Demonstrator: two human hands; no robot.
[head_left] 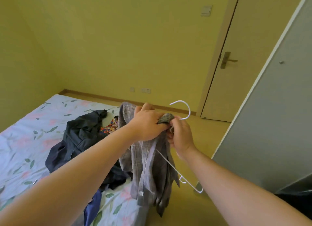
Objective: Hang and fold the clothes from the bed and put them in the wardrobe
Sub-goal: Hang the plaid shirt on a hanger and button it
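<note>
A grey-purple plaid shirt (148, 166) hangs in the air over the bed's near corner. My left hand (148, 124) grips its bunched collar from above. My right hand (181, 134) holds the neck of a white wire hanger (184, 111), right beside the collar. The hanger's hook points up and away, and one shoulder arm slants down to the right out of the shirt. On the bed (25, 141) lie a dark jacket (79, 138), a bright patterned garment (109, 126) and a blue garment (92, 207). The grey wardrobe door (270, 116) stands open at the right.
The bed has a pale floral sheet and fills the left side. Yellowish floor runs between the bed and the wardrobe. A closed room door (244, 56) with a lever handle is at the back right. Wall sockets sit low on the far wall.
</note>
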